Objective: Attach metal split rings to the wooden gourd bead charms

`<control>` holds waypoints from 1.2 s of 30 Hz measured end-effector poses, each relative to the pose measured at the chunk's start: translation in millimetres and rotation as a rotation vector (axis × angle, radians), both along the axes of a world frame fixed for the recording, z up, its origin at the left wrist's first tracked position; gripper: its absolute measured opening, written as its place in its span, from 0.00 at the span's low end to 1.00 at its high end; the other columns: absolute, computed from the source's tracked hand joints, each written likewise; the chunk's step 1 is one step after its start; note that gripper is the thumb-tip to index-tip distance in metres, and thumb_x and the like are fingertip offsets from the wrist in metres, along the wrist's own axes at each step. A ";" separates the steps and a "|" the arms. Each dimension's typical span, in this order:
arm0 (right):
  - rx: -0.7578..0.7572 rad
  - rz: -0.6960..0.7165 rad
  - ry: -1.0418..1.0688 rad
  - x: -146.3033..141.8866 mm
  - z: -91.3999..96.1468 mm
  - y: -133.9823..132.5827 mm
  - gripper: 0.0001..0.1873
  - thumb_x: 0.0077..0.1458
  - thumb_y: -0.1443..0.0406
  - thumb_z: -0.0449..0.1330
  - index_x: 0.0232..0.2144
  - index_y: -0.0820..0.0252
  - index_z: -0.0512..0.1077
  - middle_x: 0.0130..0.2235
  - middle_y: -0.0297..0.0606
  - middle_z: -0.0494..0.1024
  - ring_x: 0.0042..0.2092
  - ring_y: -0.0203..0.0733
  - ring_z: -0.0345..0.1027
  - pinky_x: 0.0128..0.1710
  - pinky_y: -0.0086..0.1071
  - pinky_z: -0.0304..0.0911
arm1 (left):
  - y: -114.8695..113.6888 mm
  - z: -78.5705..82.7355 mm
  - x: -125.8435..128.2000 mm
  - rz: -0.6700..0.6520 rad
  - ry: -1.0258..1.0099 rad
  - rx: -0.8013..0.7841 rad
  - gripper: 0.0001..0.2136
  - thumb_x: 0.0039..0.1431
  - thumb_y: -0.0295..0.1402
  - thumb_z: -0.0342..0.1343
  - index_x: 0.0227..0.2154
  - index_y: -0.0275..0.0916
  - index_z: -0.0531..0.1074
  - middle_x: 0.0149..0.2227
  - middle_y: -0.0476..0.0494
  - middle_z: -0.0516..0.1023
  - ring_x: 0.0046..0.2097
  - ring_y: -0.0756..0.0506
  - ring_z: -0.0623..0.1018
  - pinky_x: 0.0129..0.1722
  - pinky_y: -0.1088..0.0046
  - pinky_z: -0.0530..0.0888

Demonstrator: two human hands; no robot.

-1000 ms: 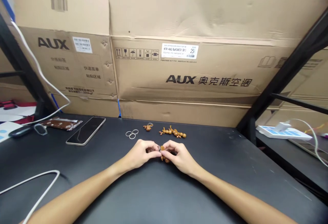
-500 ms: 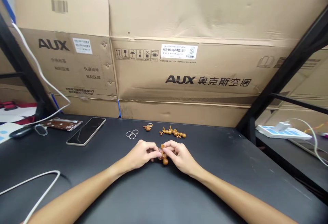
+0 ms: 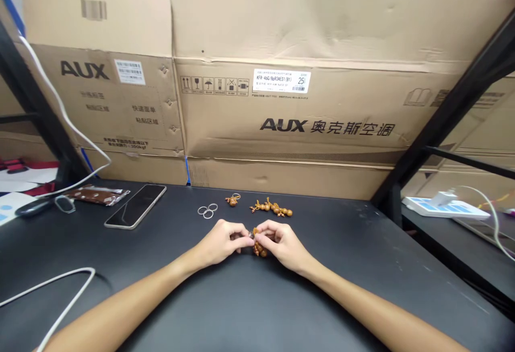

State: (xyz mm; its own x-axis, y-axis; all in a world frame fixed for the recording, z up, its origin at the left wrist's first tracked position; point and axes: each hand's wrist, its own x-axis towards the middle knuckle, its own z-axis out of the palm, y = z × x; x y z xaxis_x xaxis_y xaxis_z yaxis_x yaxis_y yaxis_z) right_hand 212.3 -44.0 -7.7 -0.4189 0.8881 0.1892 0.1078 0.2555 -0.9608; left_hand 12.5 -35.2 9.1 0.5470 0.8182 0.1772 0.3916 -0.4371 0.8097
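My left hand is closed in a pinch, with a bit of a silver key ring showing at its fingertips. Facing it, my right hand pinches the orange cord loop of a small wooden gourd pendant. The brown pendant hangs below the fingertips, close to the tabletop, and the fingers partly cover it. Ring and cord meet between the two hands; whether the ring passes through the loop cannot be made out.
Beyond my hands lie several silver rings, a pendant with a ring and a group of gourd pendants. A phone and a brown packet are at left. Cardboard stands along the back; a white cable crosses the near left.
The pendant has turned and shifted slightly under my right fingers, and its cord loop sits differently at the fingertips. Both hands stay almost in place.
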 end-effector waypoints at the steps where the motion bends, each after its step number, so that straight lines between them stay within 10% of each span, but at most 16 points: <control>1: 0.003 0.003 -0.007 0.0 0.8 -0.2 0.17 0.54 0.52 0.59 0.33 0.61 0.69 0.27 0.34 0.74 0.26 0.34 0.65 0.28 0.29 0.63 | -0.2 0.1 0.0 0.003 -0.001 -0.002 0.12 0.57 0.40 0.56 0.29 0.36 0.76 0.23 0.49 0.76 0.25 0.51 0.72 0.28 0.78 0.67; 23: 0.250 -0.076 -0.246 -3.9 7.3 -5.9 0.12 0.57 0.58 0.57 0.26 0.59 0.71 0.24 0.31 0.72 0.25 0.34 0.62 0.26 0.27 0.58 | -0.9 -0.1 -0.8 -0.020 0.069 0.103 0.14 0.58 0.41 0.56 0.26 0.36 0.77 0.20 0.53 0.71 0.23 0.53 0.65 0.25 0.80 0.61; 36: 0.249 -0.129 -0.242 -2.9 4.3 -2.4 0.11 0.57 0.60 0.56 0.27 0.60 0.71 0.23 0.33 0.74 0.26 0.35 0.65 0.27 0.28 0.59 | -1.0 7.5 -1.9 -0.013 0.043 0.065 0.14 0.58 0.38 0.54 0.21 0.35 0.74 0.44 0.44 0.76 0.26 0.54 0.68 0.27 0.77 0.65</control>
State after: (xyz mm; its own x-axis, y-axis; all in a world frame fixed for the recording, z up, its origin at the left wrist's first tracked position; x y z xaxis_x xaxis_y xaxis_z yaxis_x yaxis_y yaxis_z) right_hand 209.4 -46.4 -3.4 -0.3659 0.8756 0.3154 0.3711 0.4481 -0.8133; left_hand 10.7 -36.2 16.6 0.5656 0.7986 0.2058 0.4192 -0.4933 0.7622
